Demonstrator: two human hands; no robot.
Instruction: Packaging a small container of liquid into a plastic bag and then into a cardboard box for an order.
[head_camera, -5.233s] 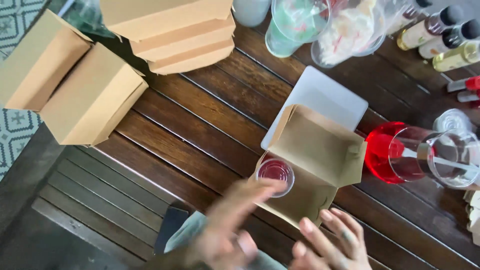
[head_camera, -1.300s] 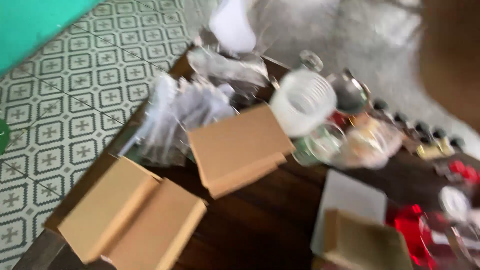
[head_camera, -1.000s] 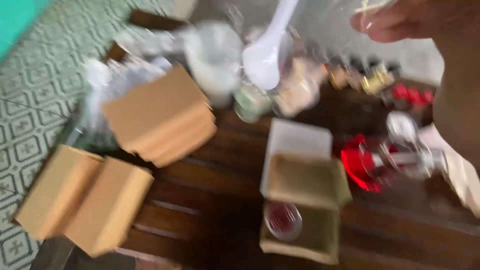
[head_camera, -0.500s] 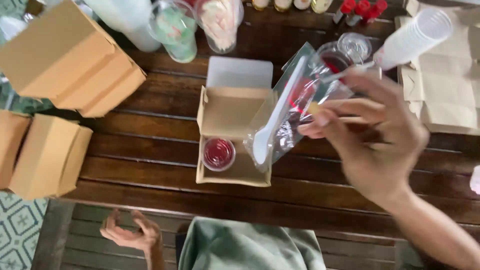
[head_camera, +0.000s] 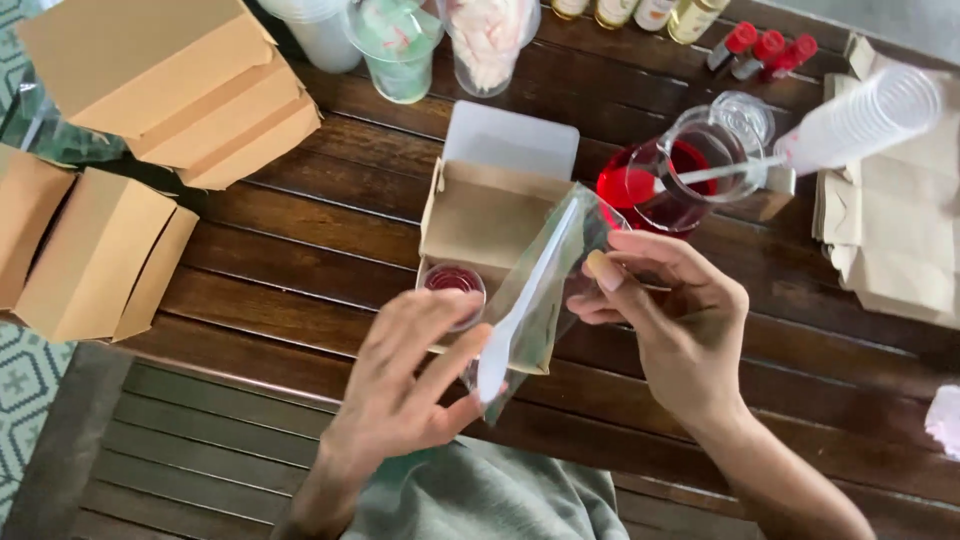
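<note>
Sauce cup (head_camera: 453, 282) is already set in open box (head_camera: 487, 218); bagged spoon (head_camera: 527, 300) is pinched by right hand (head_camera: 672, 320) fingers, steadied by half-open left hand (head_camera: 405, 385); not yet put in.

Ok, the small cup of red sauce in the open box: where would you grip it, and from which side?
Grip the small sauce cup by its round rim, from straight above. It stands upright in the near left corner of the open cardboard box, whose walls block a sideways approach. The left hand hovers nearest; the right hand holds the bagged white spoon.
</note>
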